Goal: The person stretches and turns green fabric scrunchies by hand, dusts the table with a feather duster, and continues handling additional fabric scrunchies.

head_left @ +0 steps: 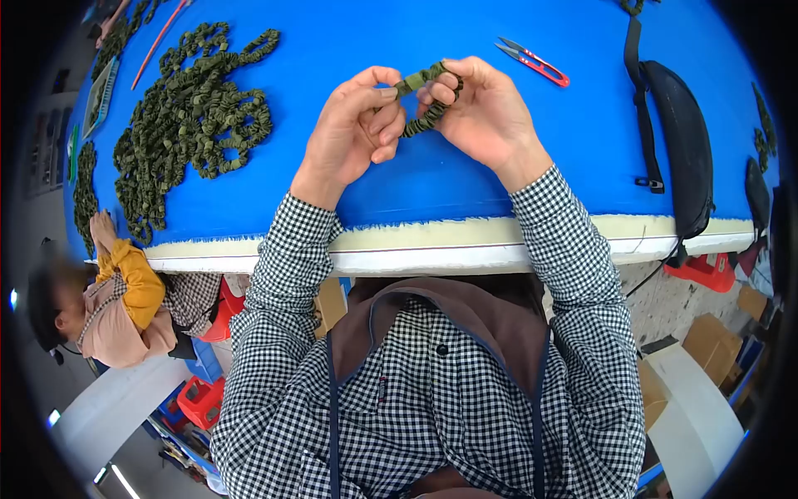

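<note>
Red-handled thread snips (549, 75) lie on the blue-covered table (332, 33). Left of the snips sits a heap of dark-green scrunchies (187, 112); right of them, a black pouch (677, 141) beside a strap (642, 116).

You hold the band (425, 121) looped between your left hand (347, 121) and right hand (490, 108); it is dark green, gathered into tight ruffles, with a flatter, paler stretch (415, 81) near the left.

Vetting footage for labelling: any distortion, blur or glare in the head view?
Head view throughout: fisheye curve in the table towards both sides, black corners; left hand, right hand and scrunchie look reasonably sharp; co-worker blurred at the head; lamp glares at lower left.
</note>
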